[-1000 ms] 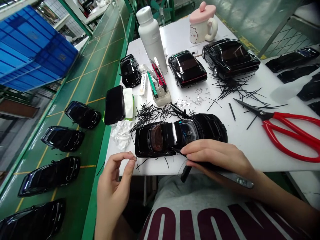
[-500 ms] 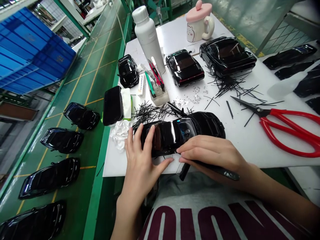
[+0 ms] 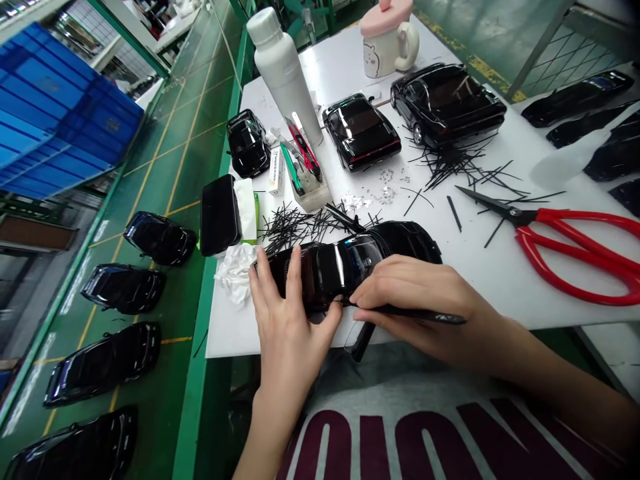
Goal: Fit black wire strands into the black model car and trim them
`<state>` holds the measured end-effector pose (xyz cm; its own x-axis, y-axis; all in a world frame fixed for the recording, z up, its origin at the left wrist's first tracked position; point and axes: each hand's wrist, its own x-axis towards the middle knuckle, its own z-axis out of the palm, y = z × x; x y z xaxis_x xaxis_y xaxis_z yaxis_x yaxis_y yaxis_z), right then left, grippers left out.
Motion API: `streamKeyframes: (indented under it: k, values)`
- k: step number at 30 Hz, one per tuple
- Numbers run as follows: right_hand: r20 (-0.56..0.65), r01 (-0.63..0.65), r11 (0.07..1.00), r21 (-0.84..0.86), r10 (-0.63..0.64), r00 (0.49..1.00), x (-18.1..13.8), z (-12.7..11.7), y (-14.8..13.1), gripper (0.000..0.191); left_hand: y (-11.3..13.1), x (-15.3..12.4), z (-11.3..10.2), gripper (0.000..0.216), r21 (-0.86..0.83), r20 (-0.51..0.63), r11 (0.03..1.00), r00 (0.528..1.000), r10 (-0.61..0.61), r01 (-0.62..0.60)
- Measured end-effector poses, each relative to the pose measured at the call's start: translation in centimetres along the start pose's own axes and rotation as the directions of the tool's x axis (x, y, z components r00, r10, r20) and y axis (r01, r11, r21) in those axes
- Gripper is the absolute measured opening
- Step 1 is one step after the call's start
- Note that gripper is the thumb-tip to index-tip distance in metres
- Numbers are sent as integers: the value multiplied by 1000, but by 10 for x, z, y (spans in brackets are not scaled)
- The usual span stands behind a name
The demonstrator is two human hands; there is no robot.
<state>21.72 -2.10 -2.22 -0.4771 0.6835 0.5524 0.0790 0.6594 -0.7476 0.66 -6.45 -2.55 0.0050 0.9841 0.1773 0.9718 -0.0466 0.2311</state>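
A glossy black model car [image 3: 350, 260] lies at the near edge of the white table [image 3: 500, 280]. My left hand [image 3: 287, 320] is wrapped over the car's left end, fingers on its roof and thumb against its near side. My right hand [image 3: 425, 303] rests against the car's near side and pinches dark metal tweezers [image 3: 425, 315], whose tip touches the car body. A short black piece [image 3: 361, 341] hangs below the table edge under my right hand.
Black strips [image 3: 300, 223] litter the table. Red-handled scissors [image 3: 575, 243] lie at right. Behind stand a white bottle [image 3: 285, 73], a tool holder [image 3: 305, 173], a pink-lidded mug [image 3: 387, 37], other black model cars [image 3: 360, 130], a phone [image 3: 219, 213] and crumpled tissue [image 3: 235, 270]. Black car shells [image 3: 105, 363] line the green conveyor at left.
My left hand rose from below the table edge and closed over the car's left end. My right hand stayed at the car's side with the tweezers.
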Motion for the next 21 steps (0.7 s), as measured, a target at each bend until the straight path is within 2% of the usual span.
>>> streamKeyframes:
  k: [3, 7, 15, 18, 21]
  values:
    - [-39, -94, 994, 52, 96, 995, -1, -1, -2, 9, 0, -1, -1, 88, -10, -31, 1000, 999, -11, 10]
    - [-83, -252, 965, 72, 258, 963, -3, 3, -5, 8, -7, 0, -4, 90, 32, -18, 999, 1000, -17, 17]
    - [-137, -309, 925, 220, 343, 929, -4, 17, -2, 12, -19, 1, -5, 90, 45, -22, 999, 1000, 20, -19]
    - [-169, -334, 903, 270, 386, 907, -3, 18, -1, 14, -19, -3, 0, 89, 27, -95, 998, 993, 66, -63]
    - [-185, -346, 879, 328, 419, 889, -5, 18, -1, 14, -18, -9, 6, 89, 28, -270, 990, 953, 140, -138]
